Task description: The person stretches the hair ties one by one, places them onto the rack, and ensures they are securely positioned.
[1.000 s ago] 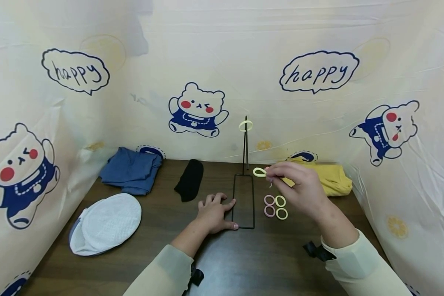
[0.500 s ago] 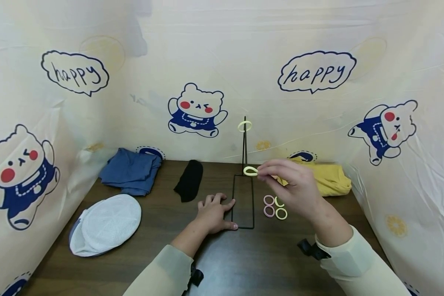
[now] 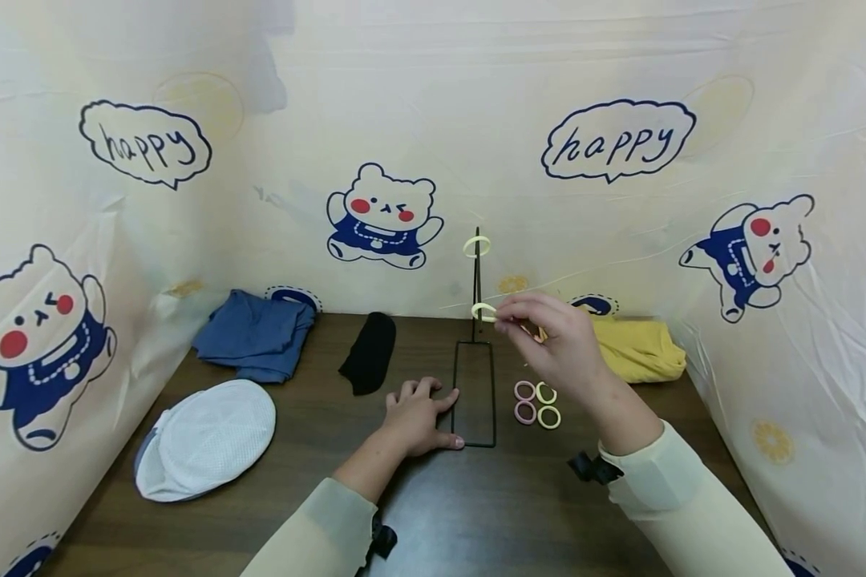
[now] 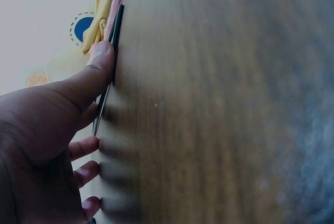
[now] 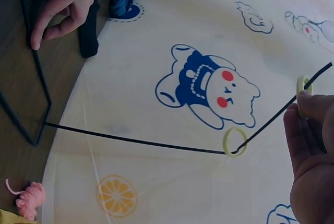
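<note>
A black wire stand [image 3: 494,401] has a flat rectangular base, a tall upright and an arm sloping toward me from its top. One yellow ring [image 5: 235,141] hangs at the bend where upright and arm meet. My right hand [image 3: 552,332] pinches a second yellow ring [image 5: 303,84] between thumb and fingertips; the arm passes through it close to the free tip. My left hand [image 3: 418,418] lies on the left side of the base, thumb and index finger pressing the wire, other fingers spread on the table. Right of the base lie two pink rings [image 3: 524,412] and two yellow rings [image 3: 549,417].
On the left of the table [image 3: 447,513] are a white cap [image 3: 212,437], a folded blue cloth [image 3: 256,336] and a black sock [image 3: 370,353]. Folded yellow cloth [image 3: 642,349] sits at back right, beside a pink coiled item [image 5: 30,200]. A printed curtain [image 3: 520,104] surrounds the table.
My right hand has moved left and slightly up, bringing the pinched yellow ring from beside the stand onto the arm's tip. My left hand has stayed on the base.
</note>
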`<state>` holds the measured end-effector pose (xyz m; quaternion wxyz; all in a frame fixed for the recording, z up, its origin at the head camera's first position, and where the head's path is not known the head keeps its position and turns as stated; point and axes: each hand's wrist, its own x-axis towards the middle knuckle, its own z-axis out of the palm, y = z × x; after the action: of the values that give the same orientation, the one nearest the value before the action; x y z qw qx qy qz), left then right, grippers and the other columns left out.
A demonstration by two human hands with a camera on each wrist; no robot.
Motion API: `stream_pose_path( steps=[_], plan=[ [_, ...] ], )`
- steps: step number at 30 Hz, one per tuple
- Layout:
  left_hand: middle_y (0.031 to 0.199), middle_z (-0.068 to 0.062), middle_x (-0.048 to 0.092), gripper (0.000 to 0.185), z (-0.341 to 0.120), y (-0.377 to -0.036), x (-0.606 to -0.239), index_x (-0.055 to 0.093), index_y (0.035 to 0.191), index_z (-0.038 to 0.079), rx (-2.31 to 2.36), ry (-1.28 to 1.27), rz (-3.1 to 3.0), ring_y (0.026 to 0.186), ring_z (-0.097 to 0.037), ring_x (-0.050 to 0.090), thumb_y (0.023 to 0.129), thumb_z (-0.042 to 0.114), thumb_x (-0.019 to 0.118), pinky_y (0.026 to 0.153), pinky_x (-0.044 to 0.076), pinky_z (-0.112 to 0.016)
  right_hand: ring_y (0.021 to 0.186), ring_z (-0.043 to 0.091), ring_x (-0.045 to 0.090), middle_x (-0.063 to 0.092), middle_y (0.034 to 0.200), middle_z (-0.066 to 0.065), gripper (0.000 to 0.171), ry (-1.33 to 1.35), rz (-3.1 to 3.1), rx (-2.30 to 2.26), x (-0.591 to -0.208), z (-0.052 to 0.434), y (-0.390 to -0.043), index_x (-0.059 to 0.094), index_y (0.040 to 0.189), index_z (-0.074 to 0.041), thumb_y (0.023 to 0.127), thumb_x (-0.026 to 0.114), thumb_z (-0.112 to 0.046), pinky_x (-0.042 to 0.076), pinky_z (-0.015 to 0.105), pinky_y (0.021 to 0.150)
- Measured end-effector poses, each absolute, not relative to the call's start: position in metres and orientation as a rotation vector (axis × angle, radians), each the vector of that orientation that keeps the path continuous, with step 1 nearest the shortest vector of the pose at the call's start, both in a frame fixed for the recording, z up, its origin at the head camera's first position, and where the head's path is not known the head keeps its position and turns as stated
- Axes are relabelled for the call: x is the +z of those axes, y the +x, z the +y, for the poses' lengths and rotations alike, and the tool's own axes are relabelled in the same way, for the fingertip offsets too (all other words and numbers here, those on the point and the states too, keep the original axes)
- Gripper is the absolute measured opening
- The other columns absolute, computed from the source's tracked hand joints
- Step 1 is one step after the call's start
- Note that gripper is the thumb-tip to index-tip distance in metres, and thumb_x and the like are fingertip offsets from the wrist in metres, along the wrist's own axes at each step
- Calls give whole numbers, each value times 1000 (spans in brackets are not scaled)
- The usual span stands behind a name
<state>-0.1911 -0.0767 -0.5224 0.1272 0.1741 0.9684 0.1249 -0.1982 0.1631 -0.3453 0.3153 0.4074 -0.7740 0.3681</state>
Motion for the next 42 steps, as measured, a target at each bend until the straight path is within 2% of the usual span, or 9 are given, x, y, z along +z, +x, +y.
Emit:
stream_pose_path(
  steps=[5, 11, 18, 34, 42],
  plan=[
    [164, -3, 31, 93, -76, -191, -522, 36, 160, 39, 365, 501, 2821, 144, -40, 30, 81, 73, 71, 103, 30, -59, 99, 22, 73, 76, 108, 6, 17, 1018, -2044, 990, -349, 160, -209, 79, 102, -4, 87, 81, 4, 55, 24, 86],
    [163, -4, 31, 93, -77, -190, -521, 38, 160, 37, 385, 519, 2826, 143, -41, 30, 81, 72, 73, 102, 30, -59, 96, 20, 73, 74, 111, 7, 15, 963, -2067, 1020, -353, 158, -226, 78, 105, -2, 90, 78, 3, 59, 30, 80],
    [164, -4, 31, 94, -79, -189, -520, 38, 160, 37, 392, 518, 2827, 144, -42, 29, 81, 72, 73, 103, 30, -60, 97, 19, 73, 71, 116, 8, 18, 903, -2118, 1103, -354, 153, -243, 76, 111, 0, 93, 76, 2, 57, 26, 86],
    [163, -4, 31, 93, -78, -190, -523, 39, 160, 36, 389, 523, 2824, 143, -41, 30, 82, 71, 73, 102, 30, -59, 102, 21, 72, 67, 122, 9, 23, 698, -2170, 1204, -358, 138, -274, 74, 117, 1, 93, 76, 1, 56, 31, 91],
    [163, -5, 31, 94, -77, -190, -523, 40, 160, 36, 401, 527, 2822, 143, -41, 30, 81, 72, 74, 102, 30, -59, 107, 28, 71, 65, 125, 12, 26, 682, -2158, 1289, -359, 136, -282, 72, 119, 4, 93, 75, 4, 55, 33, 95]
  ],
)
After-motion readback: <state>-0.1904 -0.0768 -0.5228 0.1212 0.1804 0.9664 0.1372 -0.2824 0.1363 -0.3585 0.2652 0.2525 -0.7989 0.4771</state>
